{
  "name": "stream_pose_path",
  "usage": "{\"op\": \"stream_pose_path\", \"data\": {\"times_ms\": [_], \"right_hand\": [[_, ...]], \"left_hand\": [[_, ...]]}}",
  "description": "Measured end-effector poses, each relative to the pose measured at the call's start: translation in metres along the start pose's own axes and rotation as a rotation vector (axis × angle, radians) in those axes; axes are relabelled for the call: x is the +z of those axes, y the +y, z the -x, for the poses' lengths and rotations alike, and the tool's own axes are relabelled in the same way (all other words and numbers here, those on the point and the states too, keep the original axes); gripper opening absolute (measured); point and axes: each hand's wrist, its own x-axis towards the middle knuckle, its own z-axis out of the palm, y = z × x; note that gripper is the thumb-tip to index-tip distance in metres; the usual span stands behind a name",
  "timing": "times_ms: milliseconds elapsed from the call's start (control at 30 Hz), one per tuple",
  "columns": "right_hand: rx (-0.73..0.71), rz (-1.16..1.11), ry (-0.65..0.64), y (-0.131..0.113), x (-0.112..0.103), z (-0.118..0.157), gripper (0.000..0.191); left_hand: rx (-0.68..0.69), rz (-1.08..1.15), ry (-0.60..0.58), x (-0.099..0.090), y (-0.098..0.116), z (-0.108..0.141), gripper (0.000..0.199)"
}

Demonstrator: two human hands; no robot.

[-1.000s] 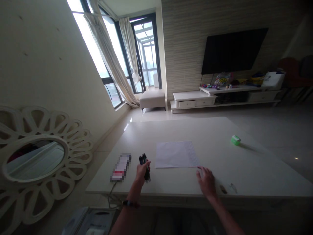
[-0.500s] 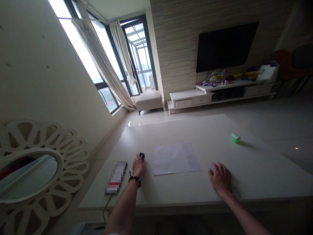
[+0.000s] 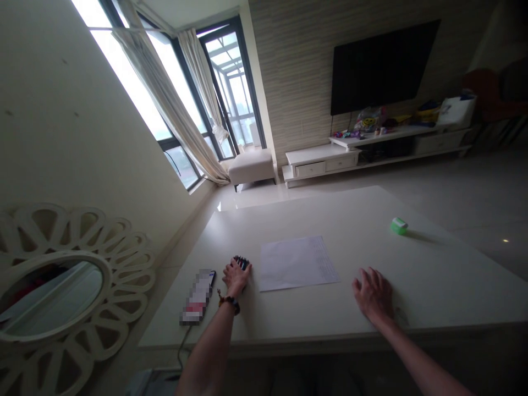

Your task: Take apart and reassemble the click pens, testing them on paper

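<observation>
My left hand lies over a row of dark pens or markers on the white table, its fingers and thumb spread across them. Their far ends stick out past my fingers; the rest is hidden under the hand. A sheet of white paper with a printed block along its right side lies just to the right of that hand. My right hand rests palm down on the table with slightly bent fingers, nothing visible in it. Beyond it stands a small green box with a white top.
A phone with a cable lies left of my left hand. The white table has its near edge below my wrists. A round mirror with a looped frame stands at the left. A low TV cabinet and a bench are across the floor.
My left hand has loosened from a tighter grip and spread its fingers; the dark pens now show as a wider row. My right hand stays nearly in place. The view has shifted slightly.
</observation>
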Motion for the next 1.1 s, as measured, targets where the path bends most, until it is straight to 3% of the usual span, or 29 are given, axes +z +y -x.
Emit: {"op": "stream_pose_path", "data": {"times_ms": [133, 267, 367, 500, 1100], "right_hand": [[-0.002, -0.007, 0.000, 0.000, 0.000, 0.000, 0.040], [0.002, -0.013, -0.002, -0.001, -0.003, 0.000, 0.039], [-0.001, -0.009, -0.010, -0.001, -0.005, 0.000, 0.038], [-0.014, -0.008, 0.005, 0.001, -0.007, 0.000, 0.038], [-0.077, -0.049, 0.029, 0.005, -0.011, -0.002, 0.032]], "left_hand": [[0.080, 0.100, 0.022, -0.004, -0.017, 0.019, 0.075], [0.235, 0.241, 0.173, -0.004, -0.038, 0.047, 0.056], [0.278, 0.221, 0.281, -0.002, -0.046, 0.071, 0.038], [0.301, 0.113, 0.282, -0.002, -0.047, 0.094, 0.026], [0.386, 0.026, 0.288, -0.001, -0.045, 0.103, 0.027]]}}
